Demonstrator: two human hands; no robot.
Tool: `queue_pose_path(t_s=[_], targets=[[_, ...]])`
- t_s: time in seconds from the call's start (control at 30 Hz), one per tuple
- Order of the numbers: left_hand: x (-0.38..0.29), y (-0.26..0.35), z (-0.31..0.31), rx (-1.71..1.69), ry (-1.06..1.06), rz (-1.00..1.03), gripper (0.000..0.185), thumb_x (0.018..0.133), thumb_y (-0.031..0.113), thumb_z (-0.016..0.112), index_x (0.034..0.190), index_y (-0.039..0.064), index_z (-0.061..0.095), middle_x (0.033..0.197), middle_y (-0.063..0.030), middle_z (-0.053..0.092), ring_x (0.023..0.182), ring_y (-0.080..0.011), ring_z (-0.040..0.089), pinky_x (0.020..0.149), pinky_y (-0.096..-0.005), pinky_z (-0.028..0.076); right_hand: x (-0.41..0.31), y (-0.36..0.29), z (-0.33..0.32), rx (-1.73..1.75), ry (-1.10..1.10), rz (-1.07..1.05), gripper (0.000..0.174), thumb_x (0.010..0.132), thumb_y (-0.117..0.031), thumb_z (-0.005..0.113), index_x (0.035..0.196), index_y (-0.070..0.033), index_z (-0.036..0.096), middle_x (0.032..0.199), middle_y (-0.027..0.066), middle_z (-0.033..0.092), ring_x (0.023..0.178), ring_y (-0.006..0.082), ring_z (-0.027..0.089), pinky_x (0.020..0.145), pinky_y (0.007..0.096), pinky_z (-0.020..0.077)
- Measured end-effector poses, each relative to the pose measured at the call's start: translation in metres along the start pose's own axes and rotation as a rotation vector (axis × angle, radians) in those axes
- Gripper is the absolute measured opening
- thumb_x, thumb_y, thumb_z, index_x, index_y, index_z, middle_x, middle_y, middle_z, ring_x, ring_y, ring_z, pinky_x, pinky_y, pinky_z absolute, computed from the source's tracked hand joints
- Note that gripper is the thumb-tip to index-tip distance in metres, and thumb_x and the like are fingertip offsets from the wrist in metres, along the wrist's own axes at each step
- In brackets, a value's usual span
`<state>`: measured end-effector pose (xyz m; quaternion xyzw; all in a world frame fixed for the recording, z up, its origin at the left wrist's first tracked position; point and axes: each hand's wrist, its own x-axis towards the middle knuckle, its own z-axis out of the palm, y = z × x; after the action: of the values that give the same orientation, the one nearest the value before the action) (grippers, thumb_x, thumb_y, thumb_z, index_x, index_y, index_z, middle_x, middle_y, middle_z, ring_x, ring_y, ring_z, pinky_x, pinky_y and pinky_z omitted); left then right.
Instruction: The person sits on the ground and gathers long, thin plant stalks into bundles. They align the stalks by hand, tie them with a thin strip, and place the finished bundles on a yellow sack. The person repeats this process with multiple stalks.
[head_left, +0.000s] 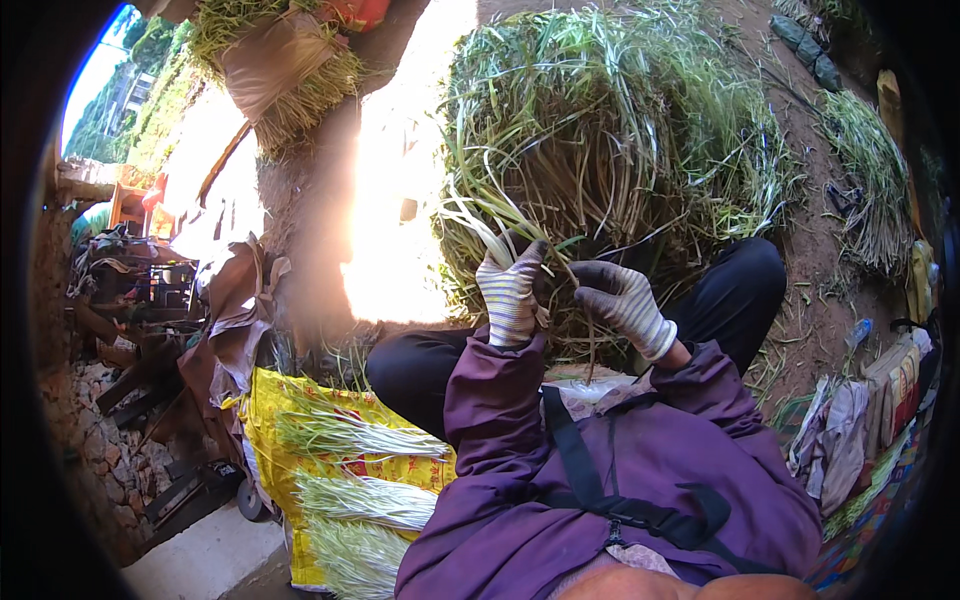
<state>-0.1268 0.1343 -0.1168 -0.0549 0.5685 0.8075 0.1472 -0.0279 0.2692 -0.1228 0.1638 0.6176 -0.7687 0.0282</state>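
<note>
My left hand, in a striped knit glove with a dark palm, grips a small bunch of white-stemmed green stalks. The pale stems point up and left from the fist. Just to the right, my right hand, gloved alike, pinches a thin brownish stalk between thumb and fingers. That stalk hangs down towards my lap and its upper part reaches the left hand. Beyond both hands rises a large heap of long green leafy stalks, brown towards its base.
At my left, several bundles of white-stemmed stalks lie on a yellow printed sack. A wrapped bundle of stalks stands at upper left. More stalks lie at far right, above folded cloths and sacks. Rubble and boards line the left side.
</note>
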Motion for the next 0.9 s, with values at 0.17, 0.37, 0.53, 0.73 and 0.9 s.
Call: queue_pose_path(t_s=[0.17, 0.37, 0.53, 0.73, 0.9], targets=[[0.006, -0.015, -0.008, -0.036, -0.041, -0.065, 0.023, 0.080, 0.000, 0.072, 0.102, -0.002, 0.065, 0.087, -0.0057, 0.069, 0.071, -0.0112, 0.063, 0.065, -0.0236, 0.051, 0.015, 0.001, 0.002, -0.267, 0.028, 0.001, 0.035, 0.086, -0.019, 0.070, 0.114, 0.000, 0.064, 0.100, 0.0090, 0.070, 0.090, 0.0118, 0.064, 0.082, 0.0275, 0.0504], [0.007, -0.028, -0.017, -0.176, -0.073, -0.043, 0.021, 0.081, 0.001, 0.071, 0.100, -0.001, 0.065, 0.081, -0.0032, 0.066, 0.064, -0.0086, 0.060, 0.057, -0.0210, 0.049, 0.043, 0.008, 0.011, -0.376, 0.061, -0.216, 0.026, 0.086, -0.019, 0.069, 0.100, 0.003, 0.067, 0.088, 0.0113, 0.070, 0.079, 0.0152, 0.066, 0.073, 0.0284, 0.0521], [0.008, -0.037, -0.019, -0.262, -0.013, -0.135, 0.022, 0.081, 0.001, 0.072, 0.102, 0.001, 0.066, 0.083, -0.0006, 0.066, 0.062, -0.0069, 0.058, 0.052, -0.0186, 0.046, 0.044, 0.036, 0.024, 0.163, 0.210, -0.167, 0.018, 0.086, -0.015, 0.069, 0.093, 0.002, 0.070, 0.082, -0.0005, 0.068, 0.074, 0.0052, 0.059, 0.069, 0.0226, 0.0496], [0.006, -0.038, -0.009, -0.205, 0.123, -0.133, 0.028, 0.076, -0.002, 0.075, 0.103, -0.001, 0.067, 0.083, -0.0023, 0.066, 0.062, -0.0066, 0.057, 0.055, -0.0195, 0.047, 0.044, 0.045, 0.030, 0.220, 0.346, -0.160, 0.012, 0.086, -0.010, 0.066, 0.091, 0.001, 0.069, 0.083, 0.0015, 0.069, 0.074, 0.0067, 0.062, 0.071, 0.0210, 0.0503], [0.003, -0.032, -0.002, -0.195, 0.177, -0.136, 0.027, 0.077, -0.005, 0.074, 0.102, 0.000, 0.067, 0.078, -0.0011, 0.064, 0.054, -0.0050, 0.051, 0.048, -0.0189, 0.042, 0.046, 0.042, 0.034, 0.307, 0.396, -0.218, 0.013, 0.087, -0.011, 0.065, 0.091, 0.000, 0.069, 0.079, 0.0010, 0.067, 0.071, 0.0067, 0.061, 0.068, 0.0211, 0.0497]])
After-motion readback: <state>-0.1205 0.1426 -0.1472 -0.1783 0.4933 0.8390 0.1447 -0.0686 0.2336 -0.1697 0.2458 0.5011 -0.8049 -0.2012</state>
